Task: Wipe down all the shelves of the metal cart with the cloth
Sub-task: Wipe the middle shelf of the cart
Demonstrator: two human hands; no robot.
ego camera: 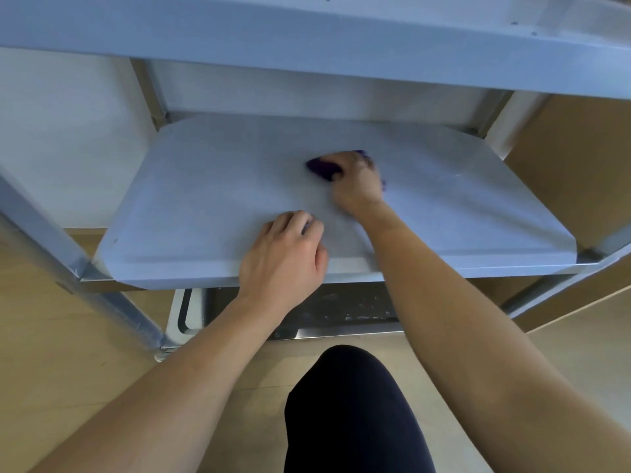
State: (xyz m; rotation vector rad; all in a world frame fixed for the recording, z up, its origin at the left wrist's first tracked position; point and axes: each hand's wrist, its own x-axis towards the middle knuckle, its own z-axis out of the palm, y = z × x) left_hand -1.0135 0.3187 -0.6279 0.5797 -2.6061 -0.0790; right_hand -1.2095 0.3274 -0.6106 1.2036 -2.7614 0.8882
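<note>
The right hand [358, 186] grips the crumpled purple cloth [321, 167] on the grey metal middle shelf [205, 199]. The left hand [286, 254] rests there, loosely curled, empty. The speckled bottom shelf [341, 312] probably remains.

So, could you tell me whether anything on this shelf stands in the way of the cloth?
Only the left hand, resting near the front edge of the shelf; the right hand grips the cloth farther back.
</note>
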